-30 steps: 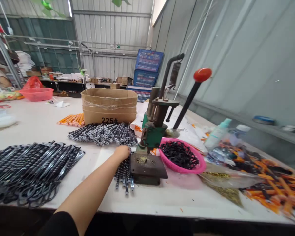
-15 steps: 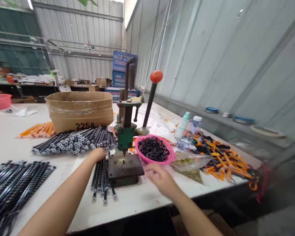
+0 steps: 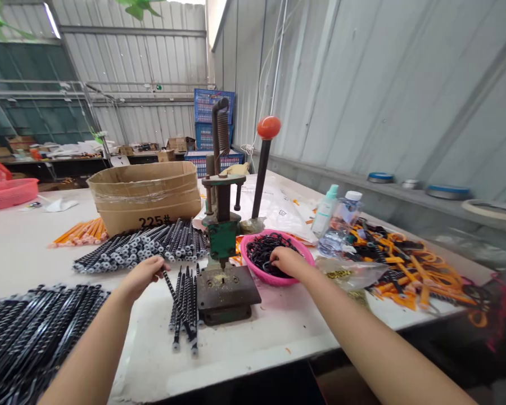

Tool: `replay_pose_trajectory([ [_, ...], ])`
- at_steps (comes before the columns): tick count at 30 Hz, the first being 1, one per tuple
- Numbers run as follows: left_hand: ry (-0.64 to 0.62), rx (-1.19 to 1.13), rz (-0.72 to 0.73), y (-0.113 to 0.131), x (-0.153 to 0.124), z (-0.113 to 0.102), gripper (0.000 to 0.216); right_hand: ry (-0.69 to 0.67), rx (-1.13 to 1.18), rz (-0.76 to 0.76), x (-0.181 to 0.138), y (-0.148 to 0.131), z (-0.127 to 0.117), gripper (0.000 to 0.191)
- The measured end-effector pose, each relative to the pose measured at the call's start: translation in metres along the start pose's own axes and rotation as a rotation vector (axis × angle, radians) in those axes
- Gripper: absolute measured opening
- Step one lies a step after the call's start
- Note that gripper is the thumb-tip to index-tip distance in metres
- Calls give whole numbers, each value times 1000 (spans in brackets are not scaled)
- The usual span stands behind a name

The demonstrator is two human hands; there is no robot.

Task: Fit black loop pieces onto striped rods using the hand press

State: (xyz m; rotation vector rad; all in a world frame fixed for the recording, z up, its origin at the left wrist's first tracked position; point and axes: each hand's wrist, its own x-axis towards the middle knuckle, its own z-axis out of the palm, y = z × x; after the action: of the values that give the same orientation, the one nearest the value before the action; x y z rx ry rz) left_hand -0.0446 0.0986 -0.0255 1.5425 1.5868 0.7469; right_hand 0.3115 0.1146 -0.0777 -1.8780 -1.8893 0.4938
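My left hand (image 3: 145,274) is closed on the upper end of a black-and-white striped rod (image 3: 175,298). This rod slants across several like rods (image 3: 189,292) lying beside the press. My right hand (image 3: 287,261) reaches into a pink basket (image 3: 274,279) of black cord loops (image 3: 262,251). Its fingers are bent down among the loops and their tips are hidden, so what they pinch does not show. Between my hands stands a green hand press (image 3: 221,239) with a dark base plate (image 3: 230,288) dusted with yellowish bits. Its red-knobbed lever (image 3: 262,174) points up.
More striped rods lie in piles at the left (image 3: 37,332) and before a cardboard box (image 3: 145,194). Orange rods (image 3: 82,232) lie by the box. Right of the basket are a clear bottle (image 3: 341,225), a spray bottle (image 3: 325,211), a plastic bag (image 3: 354,271) and tangled orange straps (image 3: 417,264).
My right hand has moved up and right from beside the press plate into the pink basket. My left hand has come back left, lifting one end of a striped rod.
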Motion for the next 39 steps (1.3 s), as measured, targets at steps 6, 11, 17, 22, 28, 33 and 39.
replay_pose_trajectory([
  [6, 285, -348, 420, 35, -50, -11, 18, 132, 295, 21, -15, 1, -9, 17],
  [11, 510, 3, 565, 15, -76, -5, 9, 191, 497, -24, -54, -10, -6, 22],
  [17, 471, -277, 354, -20, -69, 13, 19, 357, 699, -144, -104, -21, 7, 20],
  [22, 488, -400, 257, -5, -85, 33, 19, 496, 882, -288, -125, -48, 12, 13],
  [28, -157, -526, 96, 31, -119, 104, 20, 442, 988, -567, -156, -109, 18, 13],
  [33, -180, -792, 42, 25, -125, 136, 30, 416, 843, -583, -176, -114, 43, 15],
  [39, -16, -822, -18, 23, -132, 138, 33, 340, 679, -623, -183, -89, 47, 15],
])
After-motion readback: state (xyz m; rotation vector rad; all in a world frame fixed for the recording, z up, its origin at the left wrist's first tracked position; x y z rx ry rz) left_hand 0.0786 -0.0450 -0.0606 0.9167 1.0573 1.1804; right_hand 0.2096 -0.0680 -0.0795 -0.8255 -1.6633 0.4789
